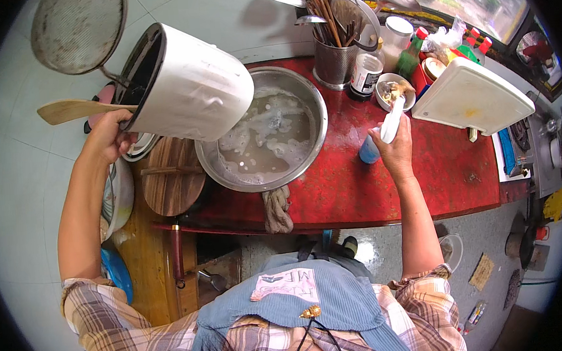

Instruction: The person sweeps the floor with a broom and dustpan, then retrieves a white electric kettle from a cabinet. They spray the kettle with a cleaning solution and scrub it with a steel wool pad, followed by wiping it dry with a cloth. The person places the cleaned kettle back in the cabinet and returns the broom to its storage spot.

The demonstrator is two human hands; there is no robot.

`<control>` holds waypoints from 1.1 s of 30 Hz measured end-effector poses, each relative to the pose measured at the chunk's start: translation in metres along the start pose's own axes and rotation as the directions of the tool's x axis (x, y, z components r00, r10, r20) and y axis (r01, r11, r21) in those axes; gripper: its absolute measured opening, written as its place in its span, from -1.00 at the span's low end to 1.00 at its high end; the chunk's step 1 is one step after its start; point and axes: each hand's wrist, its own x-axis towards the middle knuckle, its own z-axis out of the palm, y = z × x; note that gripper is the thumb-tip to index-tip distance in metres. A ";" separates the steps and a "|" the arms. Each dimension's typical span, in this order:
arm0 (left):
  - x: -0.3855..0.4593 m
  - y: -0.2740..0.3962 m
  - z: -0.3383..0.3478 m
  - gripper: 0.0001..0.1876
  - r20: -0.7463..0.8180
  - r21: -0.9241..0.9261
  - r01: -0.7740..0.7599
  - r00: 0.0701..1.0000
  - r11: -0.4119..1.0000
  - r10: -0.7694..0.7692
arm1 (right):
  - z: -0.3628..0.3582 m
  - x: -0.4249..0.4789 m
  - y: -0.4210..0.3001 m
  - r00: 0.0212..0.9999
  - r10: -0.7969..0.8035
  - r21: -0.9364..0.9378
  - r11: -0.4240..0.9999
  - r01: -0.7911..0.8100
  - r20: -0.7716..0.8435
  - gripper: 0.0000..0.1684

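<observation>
My left hand (107,138) grips the rim of a white container (196,84) with a dark inside. It is tilted, its mouth towards the upper left and its base over the metal basin (322,120). A wooden spatula (74,111) and a round mesh strainer (79,31) stick out of its mouth. Cloudy, foamy water (269,137) fills much of the basin. My right hand (397,142) is closed around a long white plastic object (392,120) above the red tabletop. A blue bottle-like part (369,150) shows beside the thumb; whether the two are joined is unclear.
Behind the basin stands a metal holder (334,66) with chopsticks and ladles. Jars, bottles, a small bowl (382,102) and a white cutting board (474,98) line the back right. A wooden lid (173,182) lies left of the basin. A gray cloth (277,212) hangs over the front edge.
</observation>
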 end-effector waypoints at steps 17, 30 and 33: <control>0.031 0.004 0.004 -0.81 0.124 -0.091 0.055 0.991 0.994 -0.044 | 0.080 0.002 -0.166 0.780 -0.298 -0.058 0.918 0.392 0.551 -0.23; 0.027 0.013 0.013 -0.78 0.060 -0.136 0.141 0.989 0.981 -0.134 | 0.256 0.000 -0.094 0.414 0.057 -0.331 0.701 0.631 0.909 -0.48; 0.023 0.012 0.010 -0.77 0.001 -0.146 0.174 0.984 0.974 -0.176 | 0.216 0.031 -0.119 0.404 -0.116 -0.078 0.898 0.432 0.907 -0.55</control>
